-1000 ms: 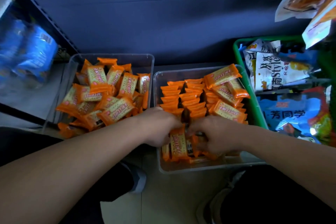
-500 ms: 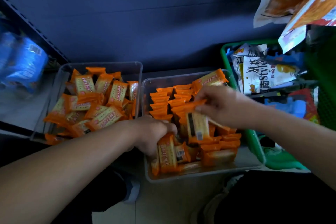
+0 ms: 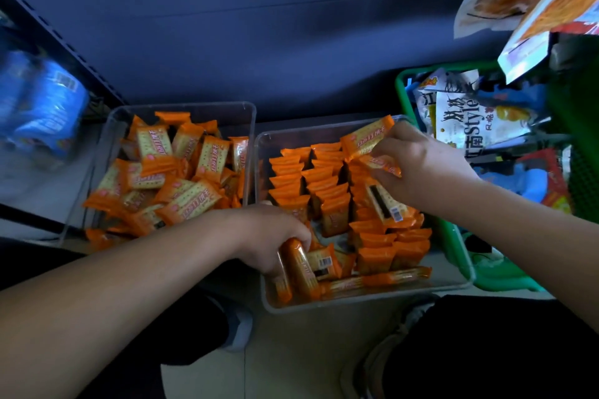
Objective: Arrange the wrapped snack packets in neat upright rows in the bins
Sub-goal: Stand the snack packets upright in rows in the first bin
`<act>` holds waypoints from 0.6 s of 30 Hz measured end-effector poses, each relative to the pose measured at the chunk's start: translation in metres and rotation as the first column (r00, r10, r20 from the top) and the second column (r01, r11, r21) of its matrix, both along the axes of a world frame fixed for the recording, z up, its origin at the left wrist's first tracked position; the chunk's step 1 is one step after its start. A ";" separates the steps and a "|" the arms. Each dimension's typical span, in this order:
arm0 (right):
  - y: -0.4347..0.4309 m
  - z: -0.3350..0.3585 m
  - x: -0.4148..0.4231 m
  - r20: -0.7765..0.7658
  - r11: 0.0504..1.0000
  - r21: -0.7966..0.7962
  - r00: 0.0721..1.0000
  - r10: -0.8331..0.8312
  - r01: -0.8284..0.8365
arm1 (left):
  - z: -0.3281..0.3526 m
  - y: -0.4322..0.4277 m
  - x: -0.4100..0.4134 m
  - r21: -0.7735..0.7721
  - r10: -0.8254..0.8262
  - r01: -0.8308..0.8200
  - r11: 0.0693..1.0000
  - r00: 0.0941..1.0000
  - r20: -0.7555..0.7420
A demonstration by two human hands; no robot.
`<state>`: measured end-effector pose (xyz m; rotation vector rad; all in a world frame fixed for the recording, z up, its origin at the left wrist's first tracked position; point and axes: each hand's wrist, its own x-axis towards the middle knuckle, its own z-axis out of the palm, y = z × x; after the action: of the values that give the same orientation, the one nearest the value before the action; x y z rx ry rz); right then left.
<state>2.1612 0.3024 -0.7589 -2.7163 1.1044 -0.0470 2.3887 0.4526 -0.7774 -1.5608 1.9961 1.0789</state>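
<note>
At right hand (image 3: 421,163), one packet (image 3: 385,162) (pinched)

Shelf (image 3: 39,191) bears left bin (image 3: 181,105), right bin (image 3: 356,303) side by side, green basket (image 3: 399,87).

A single head-worn camera looks steeply down, close over two clear bins (image 3: 363,301) on the floor.

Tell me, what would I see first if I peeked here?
Bright orange packets lie jumbled in the left bin, while the right bin holds upright rows. The left hand grips packets at that bin's near corner; the right hand pinches one at the far side. A green basket of bags sits rightmost.
</note>
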 end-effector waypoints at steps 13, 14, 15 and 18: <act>0.058 0.009 0.027 0.217 0.578 0.814 0.956 -0.197 -0.066 | 0.036 -0.014 0.001 0.034 0.612 -0.715 0.698 0.572 -0.547; 0.054 0.013 0.026 0.200 0.591 0.806 0.955 -0.218 -0.034 | 0.031 -0.016 -0.001 0.033 0.653 -0.779 0.626 0.500 -0.569; 0.049 0.018 0.023 0.166 0.607 0.795 0.960 -0.227 0.006 | 0.025 -0.017 -0.003 0.017 0.677 -0.822 0.569 0.457 -0.577; 0.037 0.027 0.013 0.069 0.698 0.698 0.956 -0.286 0.159 | 0.001 -0.017 0.001 -0.379 0.467 -0.579 0.722 0.812 -0.351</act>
<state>2.1743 0.3399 -0.7317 -1.8648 1.1103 0.0775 2.3894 0.4356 -0.7764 -2.4902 2.1295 1.0488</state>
